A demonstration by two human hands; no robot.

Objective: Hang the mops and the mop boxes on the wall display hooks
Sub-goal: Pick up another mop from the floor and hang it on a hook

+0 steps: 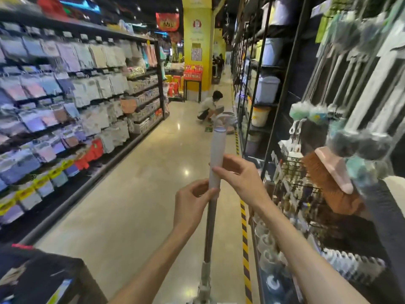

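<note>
Holding upright at centre frame a long grey metal mop pole point(210, 222) with pale plastic grip, left hand point(192, 205) and right hand point(237, 176) both pinching it lightly, risking slipping before reaching right-side hooks point(306, 185).

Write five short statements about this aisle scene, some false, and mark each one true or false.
1. Both hands hold the mop handle. True: the left hand grips it lower down, and the right hand is higher, on the pale grip.
2. The mop already hangs on a wall hook. False: it stands upright in the aisle, in the hands.
3. The mops on the wall display hang to the person's right. True.
4. The brown brush head lies on the floor. False: it is up on the right-hand display.
5. The crouching person is far down the aisle. True.
</note>
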